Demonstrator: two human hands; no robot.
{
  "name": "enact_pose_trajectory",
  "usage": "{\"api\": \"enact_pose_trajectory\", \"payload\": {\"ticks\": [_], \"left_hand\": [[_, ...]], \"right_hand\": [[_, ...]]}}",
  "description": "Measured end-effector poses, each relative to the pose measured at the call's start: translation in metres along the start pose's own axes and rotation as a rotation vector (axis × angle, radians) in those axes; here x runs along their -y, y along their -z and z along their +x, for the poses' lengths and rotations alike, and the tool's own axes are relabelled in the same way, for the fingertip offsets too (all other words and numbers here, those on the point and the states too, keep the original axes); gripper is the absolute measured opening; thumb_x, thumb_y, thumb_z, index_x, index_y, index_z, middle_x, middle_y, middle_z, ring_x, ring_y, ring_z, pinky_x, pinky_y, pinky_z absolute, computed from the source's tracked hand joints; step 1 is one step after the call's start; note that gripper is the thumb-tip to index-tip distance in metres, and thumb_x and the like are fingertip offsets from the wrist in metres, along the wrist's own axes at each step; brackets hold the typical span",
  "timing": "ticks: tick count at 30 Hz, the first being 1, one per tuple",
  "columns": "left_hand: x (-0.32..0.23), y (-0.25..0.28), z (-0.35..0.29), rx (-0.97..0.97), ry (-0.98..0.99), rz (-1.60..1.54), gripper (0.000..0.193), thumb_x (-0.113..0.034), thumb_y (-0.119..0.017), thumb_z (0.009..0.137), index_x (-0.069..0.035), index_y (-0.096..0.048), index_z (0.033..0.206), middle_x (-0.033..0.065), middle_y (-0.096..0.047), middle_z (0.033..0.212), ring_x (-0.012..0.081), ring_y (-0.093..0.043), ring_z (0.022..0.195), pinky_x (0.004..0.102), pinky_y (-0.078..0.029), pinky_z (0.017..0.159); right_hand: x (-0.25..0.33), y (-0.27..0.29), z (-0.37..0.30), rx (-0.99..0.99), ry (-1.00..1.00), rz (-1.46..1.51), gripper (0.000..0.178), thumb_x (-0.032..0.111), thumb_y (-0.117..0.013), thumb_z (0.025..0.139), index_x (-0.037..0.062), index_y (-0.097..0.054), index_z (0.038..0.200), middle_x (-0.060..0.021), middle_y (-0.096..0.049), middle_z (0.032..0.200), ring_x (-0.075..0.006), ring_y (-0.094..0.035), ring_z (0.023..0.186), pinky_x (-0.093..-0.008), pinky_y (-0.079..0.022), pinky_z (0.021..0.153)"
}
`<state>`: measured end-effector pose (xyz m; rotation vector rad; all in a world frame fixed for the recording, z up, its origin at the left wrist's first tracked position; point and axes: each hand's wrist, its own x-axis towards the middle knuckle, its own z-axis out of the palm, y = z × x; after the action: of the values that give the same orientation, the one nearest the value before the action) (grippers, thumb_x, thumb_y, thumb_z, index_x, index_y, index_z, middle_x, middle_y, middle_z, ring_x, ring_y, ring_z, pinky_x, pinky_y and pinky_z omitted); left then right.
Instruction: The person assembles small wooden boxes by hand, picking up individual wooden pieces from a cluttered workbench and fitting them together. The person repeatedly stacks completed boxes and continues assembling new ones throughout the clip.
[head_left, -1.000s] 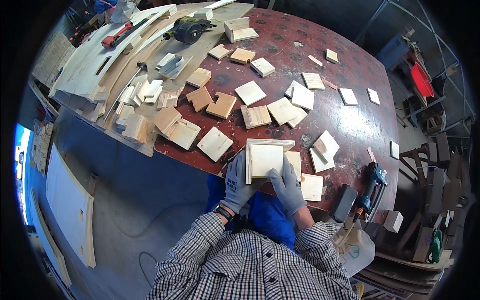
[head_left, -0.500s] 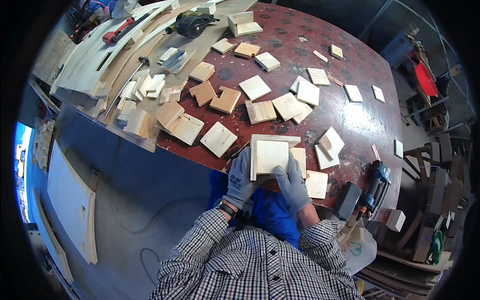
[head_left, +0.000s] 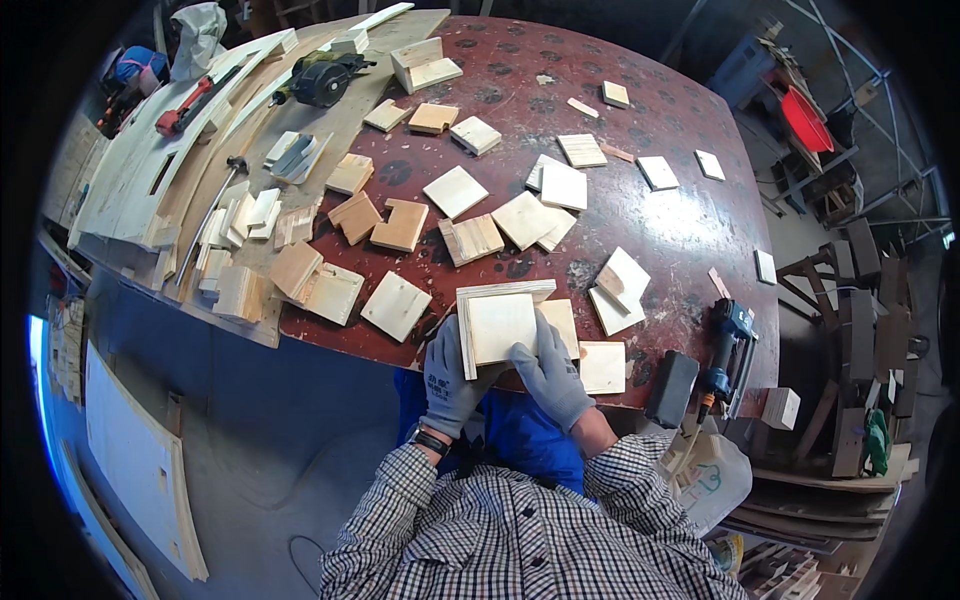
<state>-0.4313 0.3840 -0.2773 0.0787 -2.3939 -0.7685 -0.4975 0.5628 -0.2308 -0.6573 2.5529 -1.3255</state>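
Observation:
A square pale plywood piece point(head_left: 503, 328) is held at the table's near edge, with plywood strips forming a corner along its far and left sides. My left hand point(head_left: 452, 378), in a grey glove, is closed around its left side, and its fingers are partly hidden beneath. My gloved right hand point(head_left: 553, 378) grips the near right corner, the thumb lying on the top face. Just right of the held piece lies another wooden block point(head_left: 559, 328), partly covered. A pale square block point(head_left: 602, 367) rests near my right hand.
Several loose wooden blocks point(head_left: 455, 192) are scattered over the dark red table point(head_left: 690, 290). At the right edge lie a blue-black nail gun point(head_left: 730, 350) and a dark box point(head_left: 672, 388). Leftward are a hammer point(head_left: 212, 212), a black power tool point(head_left: 322, 80) and a red tool point(head_left: 185, 108).
The whole view has swung, so the table and everything on it appear farther left. Both hands keep the same hold on the plywood piece at the table edge.

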Motion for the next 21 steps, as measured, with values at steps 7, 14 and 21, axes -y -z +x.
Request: {"api": "enact_pose_trajectory", "payload": {"ticks": [7, 14, 21], "left_hand": [[0.009, -0.013, -0.01, 0.017, 0.032, -0.031, 0.105, -0.055, -0.085, 0.086, 0.002, -0.036, 0.159, 0.024, -0.052, 0.148, 0.0418, -0.053, 0.132, 0.0546, -0.042, 0.111], [0.015, 0.018, -0.007, 0.193, 0.061, -0.104, 0.099, -0.033, -0.085, 0.085, 0.006, -0.033, 0.16, 0.0288, -0.047, 0.154, 0.0471, -0.049, 0.14, 0.0538, -0.041, 0.119], [0.056, 0.103, 0.008, 0.036, 0.086, -0.022, 0.067, -0.01, -0.073, 0.092, 0.0, -0.05, 0.154, 0.0212, -0.054, 0.154, 0.0396, -0.052, 0.142, 0.0483, -0.042, 0.12]], "right_hand": [[0.005, 0.003, 0.001, 0.004, -0.016, -0.005, 0.079, 0.048, -0.054, 0.109, -0.0089, -0.032, 0.159, -0.0342, -0.05, 0.147, -0.051, -0.052, 0.132, -0.0541, -0.041, 0.115], [0.01, 0.0, -0.001, 0.013, -0.012, 0.037, 0.076, 0.043, -0.054, 0.109, -0.0081, -0.032, 0.16, -0.0301, -0.051, 0.147, -0.048, -0.052, 0.133, -0.0515, -0.042, 0.114], [0.014, 0.001, -0.003, 0.033, -0.049, 0.061, 0.074, 0.041, -0.053, 0.109, -0.0072, -0.031, 0.161, -0.0316, -0.05, 0.147, -0.0474, -0.051, 0.135, -0.0503, -0.039, 0.118]]}}
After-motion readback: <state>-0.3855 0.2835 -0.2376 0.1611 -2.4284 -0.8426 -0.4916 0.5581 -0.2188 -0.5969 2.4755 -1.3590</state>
